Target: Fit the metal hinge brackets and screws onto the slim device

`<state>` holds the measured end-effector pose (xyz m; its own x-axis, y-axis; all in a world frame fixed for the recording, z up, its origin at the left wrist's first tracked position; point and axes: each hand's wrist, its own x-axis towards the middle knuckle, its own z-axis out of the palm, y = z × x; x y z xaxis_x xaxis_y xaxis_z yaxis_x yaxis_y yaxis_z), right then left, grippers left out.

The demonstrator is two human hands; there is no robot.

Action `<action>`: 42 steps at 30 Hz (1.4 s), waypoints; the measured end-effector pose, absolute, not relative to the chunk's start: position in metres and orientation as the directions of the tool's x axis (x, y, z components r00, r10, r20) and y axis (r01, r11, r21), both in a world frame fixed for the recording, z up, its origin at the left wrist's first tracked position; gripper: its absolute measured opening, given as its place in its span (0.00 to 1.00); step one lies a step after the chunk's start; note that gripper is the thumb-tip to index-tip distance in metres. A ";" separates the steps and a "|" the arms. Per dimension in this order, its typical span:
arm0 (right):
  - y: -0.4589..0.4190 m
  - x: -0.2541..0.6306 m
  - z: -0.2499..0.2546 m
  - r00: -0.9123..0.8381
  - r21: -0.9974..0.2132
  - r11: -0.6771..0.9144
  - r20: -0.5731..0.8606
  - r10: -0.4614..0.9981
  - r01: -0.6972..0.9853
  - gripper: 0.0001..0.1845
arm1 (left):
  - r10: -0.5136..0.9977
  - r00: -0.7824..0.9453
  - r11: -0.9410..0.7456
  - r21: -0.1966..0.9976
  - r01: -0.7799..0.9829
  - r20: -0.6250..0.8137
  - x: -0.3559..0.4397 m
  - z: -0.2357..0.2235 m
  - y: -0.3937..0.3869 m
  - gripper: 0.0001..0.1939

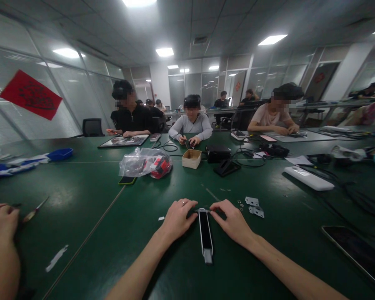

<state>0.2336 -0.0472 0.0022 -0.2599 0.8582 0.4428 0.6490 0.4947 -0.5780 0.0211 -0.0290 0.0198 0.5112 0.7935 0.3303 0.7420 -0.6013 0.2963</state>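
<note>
A slim device [206, 233] with a long black face, a pale rim and a silvery near end lies on the green table in front of me. My left hand [179, 218] is at the left of its far end, thumb and forefinger pinched close to the edge. From the right, my right hand [229, 218] pinches at the same end. The fingertips hide exactly what is gripped there. Thin metal plates [254, 207] and several tiny rings [240, 204] lie just right of my right hand. A small white scrap [161, 218] sits beside my left hand.
Another person's hand [1, 225] rests at far left by a thin pointed tool [36, 208]. Ahead stand a plastic bag [145, 162], an open box [191, 159] and a black box [218, 153]. A phone [359, 254] and a white power bank-like block [308, 178] lie right, among cables.
</note>
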 end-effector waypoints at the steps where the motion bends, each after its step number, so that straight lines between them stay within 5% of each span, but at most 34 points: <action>1: -0.048 0.233 0.003 -0.276 -0.562 0.521 0.465 0.842 0.642 0.06 | 0.779 0.514 -0.617 0.288 0.733 0.359 0.022 0.021 -0.030 0.14; 7: -0.054 0.228 0.009 -0.316 -0.515 0.627 0.567 0.760 0.585 0.07 | 0.637 0.576 -0.751 0.241 0.615 0.513 0.031 0.019 -0.038 0.08; 16: -0.059 0.224 0.010 -0.286 -0.623 0.604 0.540 0.792 0.496 0.04 | 0.511 0.595 -0.833 0.186 0.521 0.620 0.035 0.015 -0.040 0.08; 25: -0.057 0.225 0.010 -0.267 -0.697 0.497 0.420 0.867 0.518 0.07 | 0.581 0.629 -0.803 0.243 0.543 0.517 0.033 0.016 -0.041 0.11; 34: -0.049 0.235 0.011 -0.251 -0.587 0.484 0.436 0.864 0.648 0.06 | 0.678 0.601 -0.718 0.206 0.665 0.422 0.019 0.023 -0.028 0.05; 42: -0.043 0.246 0.007 -0.245 -0.575 0.379 0.299 0.922 0.725 0.08 | 0.777 0.567 -0.624 0.208 0.754 0.274 0.006 0.024 -0.019 0.06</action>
<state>0.2461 -0.0434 0.0067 -0.2446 0.9222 0.2994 0.7250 0.3790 -0.5750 0.0061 -0.0192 0.0237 0.5669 0.7767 0.2745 0.7537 -0.6235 0.2077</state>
